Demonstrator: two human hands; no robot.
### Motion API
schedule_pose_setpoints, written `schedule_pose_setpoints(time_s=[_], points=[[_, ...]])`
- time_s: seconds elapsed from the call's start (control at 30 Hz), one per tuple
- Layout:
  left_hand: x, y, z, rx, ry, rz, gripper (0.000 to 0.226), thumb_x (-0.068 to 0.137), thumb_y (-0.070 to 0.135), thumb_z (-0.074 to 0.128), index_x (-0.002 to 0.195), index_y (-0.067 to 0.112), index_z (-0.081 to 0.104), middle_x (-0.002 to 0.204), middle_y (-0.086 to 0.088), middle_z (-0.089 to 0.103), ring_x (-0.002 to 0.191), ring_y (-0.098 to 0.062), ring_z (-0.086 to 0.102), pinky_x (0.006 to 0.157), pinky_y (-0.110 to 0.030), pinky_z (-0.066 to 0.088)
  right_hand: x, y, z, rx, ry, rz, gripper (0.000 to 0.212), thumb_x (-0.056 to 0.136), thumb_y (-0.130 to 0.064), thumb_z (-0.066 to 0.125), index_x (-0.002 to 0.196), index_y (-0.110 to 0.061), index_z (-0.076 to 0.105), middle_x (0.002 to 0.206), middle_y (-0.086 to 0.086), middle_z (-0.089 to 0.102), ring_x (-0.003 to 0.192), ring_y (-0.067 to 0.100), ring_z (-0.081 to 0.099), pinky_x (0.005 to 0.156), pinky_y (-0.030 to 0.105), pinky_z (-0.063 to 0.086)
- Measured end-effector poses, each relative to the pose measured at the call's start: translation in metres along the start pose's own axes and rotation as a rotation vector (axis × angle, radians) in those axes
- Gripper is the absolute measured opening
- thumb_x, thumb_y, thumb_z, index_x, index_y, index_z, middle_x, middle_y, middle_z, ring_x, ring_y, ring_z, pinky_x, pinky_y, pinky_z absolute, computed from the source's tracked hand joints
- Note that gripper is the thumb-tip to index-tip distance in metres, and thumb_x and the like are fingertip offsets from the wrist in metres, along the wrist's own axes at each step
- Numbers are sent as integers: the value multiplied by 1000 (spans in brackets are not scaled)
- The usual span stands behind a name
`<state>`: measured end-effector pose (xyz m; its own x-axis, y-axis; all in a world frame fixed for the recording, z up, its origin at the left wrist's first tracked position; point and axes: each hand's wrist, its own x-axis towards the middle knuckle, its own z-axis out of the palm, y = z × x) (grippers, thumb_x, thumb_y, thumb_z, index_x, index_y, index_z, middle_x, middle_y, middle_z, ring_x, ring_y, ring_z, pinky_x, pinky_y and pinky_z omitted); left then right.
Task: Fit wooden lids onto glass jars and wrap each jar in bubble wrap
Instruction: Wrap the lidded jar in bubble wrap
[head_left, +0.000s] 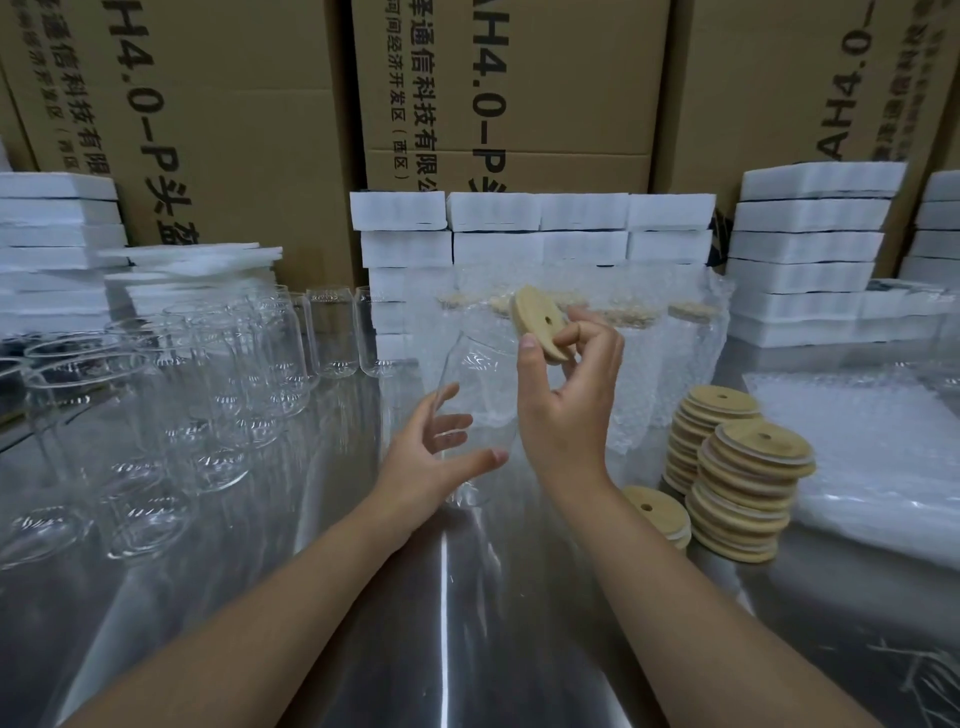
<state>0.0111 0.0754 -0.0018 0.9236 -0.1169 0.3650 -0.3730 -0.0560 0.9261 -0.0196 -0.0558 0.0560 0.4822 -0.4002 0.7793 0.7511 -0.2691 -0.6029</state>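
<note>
The work is partly done. In the centre of the frame the left hand grips a bare glass jar, thumb in front and fingers curled round behind the glass, holding it tilted above the metal table. The right hand pinches a wooden lid between thumb and fingers just above and to the right of the jar's mouth; the lid is tilted and not yet seated.

Behind the hands, centre right, stands a row of wrapped jars, lids faintly visible through the bubble wrap, so several look finished. On the left of the frame a large group of empty jars waits with no lids and no wrap, which suggests most of the job is still ahead. At lower right sit the lid stacks, and beside them, at the right edge, a pile of bubble wrap sheets. For the jar in hand, capping comes first, then wrapping.
</note>
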Motion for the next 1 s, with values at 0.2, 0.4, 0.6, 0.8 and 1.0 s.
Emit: schedule_pose_setpoints(time_s=[0.2,0.4,0.6,0.8,1.0], points=[[-3,-2,3,89,-69,44,86,42,54,88,118,58,47,115,11,64,107,4,61,88,-21,51,-2,3,0,-85,-128,-36,26,87,-22,52,109,-18,63,112,0,53,103,-11,47,88,4,34],[-3,-1,2,79,-72,33,85,42,53,87,118,56,49,113,11,65,105,2,62,86,-18,49,0,5,-2,-83,-146,7,23,86,-21,54,104,-19,69,109,-5,53,99,-15,49,84,1,35],[-2,0,2,55,-70,26,83,43,51,86,117,55,49,114,8,65,108,-5,63,90,-24,51,-2,7,-1,-100,-178,68,18,89,-20,60,104,-26,69,117,-4,57,103,-15,49,89,8,40],[-3,-1,0,55,-83,20,83,44,53,86,118,55,47,117,6,63,112,-12,62,96,-31,51,-3,4,-3,-145,-189,5,22,90,-15,62,104,-31,67,107,-14,60,102,-10,54,89,7,41],[-3,0,1,62,-89,31,83,46,53,85,120,54,45,118,6,62,114,-12,60,101,-41,49,-3,5,-1,-136,-145,-17,20,88,-11,64,104,-20,72,104,-14,62,107,0,56,93,13,43]])
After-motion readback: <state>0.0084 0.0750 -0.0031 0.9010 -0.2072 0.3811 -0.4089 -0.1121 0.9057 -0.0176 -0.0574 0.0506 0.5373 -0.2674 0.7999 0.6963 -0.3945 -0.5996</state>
